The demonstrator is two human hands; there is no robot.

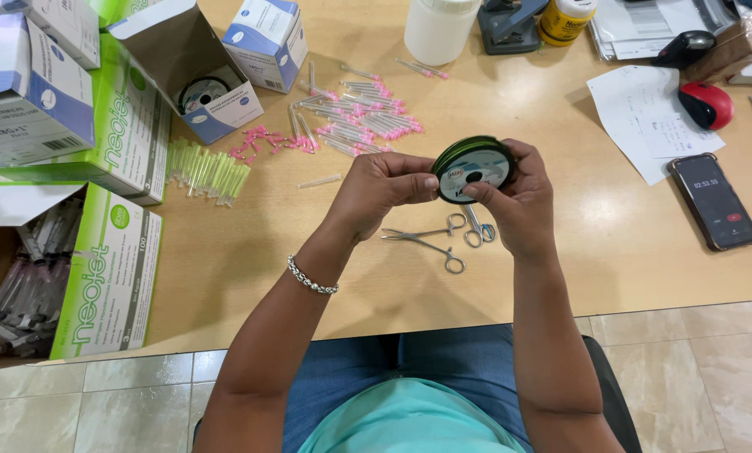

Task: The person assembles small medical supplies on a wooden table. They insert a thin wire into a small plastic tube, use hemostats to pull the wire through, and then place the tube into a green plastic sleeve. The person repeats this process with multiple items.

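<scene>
We see both hands raised just above the table (611,252), meeting around a round spool of green line (474,168) with a white label face and a dark centre hole. The left hand (378,189) is closed on the spool's left edge, thumb and fingers pinching it. The right hand (519,201) grips the spool from the right and below, its thumb pressed on the label face near the centre. The spool is held upright, its face turned toward us, clear of the table.

A beaded bracelet (312,279) sits on the left wrist. Directly beneath the hands, two pairs of metal forceps (443,236) lie on the table, their ring handles close together. Farther back we see a scatter of pink-hubbed needles in clear caps (363,117), and to their left a small heap of yellowish capped needles (208,168).

At the far left stand green and white cartons (112,277), one open and full of packed needles, with blue and white boxes (23,92) behind them; one open box (200,84) holds another spool. To the right lie a smartphone (716,201), a red computer mouse (706,105) and loose papers (644,126). A white plastic jar (439,29) stands at the back.
</scene>
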